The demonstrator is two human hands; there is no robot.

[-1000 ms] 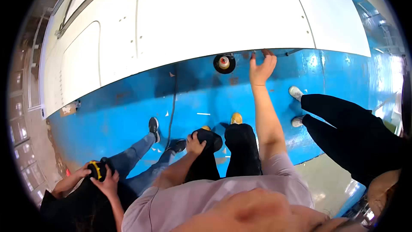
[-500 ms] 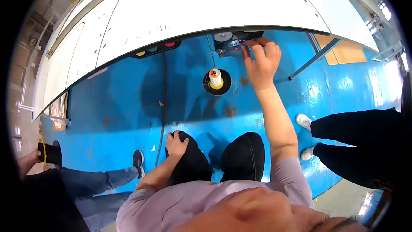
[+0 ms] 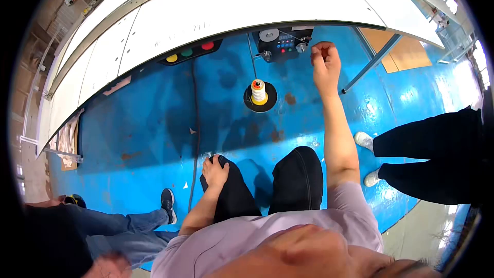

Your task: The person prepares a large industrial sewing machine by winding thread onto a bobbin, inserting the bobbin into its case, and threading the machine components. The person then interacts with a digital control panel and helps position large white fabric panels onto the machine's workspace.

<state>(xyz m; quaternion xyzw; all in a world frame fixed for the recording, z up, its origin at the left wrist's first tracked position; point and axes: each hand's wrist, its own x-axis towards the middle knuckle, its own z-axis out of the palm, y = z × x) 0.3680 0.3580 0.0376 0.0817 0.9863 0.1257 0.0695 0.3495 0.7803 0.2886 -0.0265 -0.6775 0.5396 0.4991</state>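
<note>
My left hand [image 3: 215,173] rests on my left knee, its fingers spread over the dark trousers. Just right of a black control box [image 3: 284,46] under the table edge is my right hand [image 3: 326,64], raised with fingers curled and tips pinched together. Whatever may be in that pinch is too small to make out. The box carries a digital display, small coloured buttons, a pale disc [image 3: 268,35] and a metal knob-like part [image 3: 301,48]. Below it, a cone of white thread [image 3: 259,92] stands upright on a round black base [image 3: 269,102].
A white table [image 3: 206,13] spans the view ahead. Beneath it hang a panel with coloured buttons [image 3: 190,51], a dark cable [image 3: 195,108] and a metal leg [image 3: 373,62]. One person's legs [image 3: 422,154] are at right; another person's jeans [image 3: 123,224] are at left.
My right hand has moved right, off the front of the control box, uncovering its buttons and knob. The person at left has lowered a black spool. My left hand stays on the knee.
</note>
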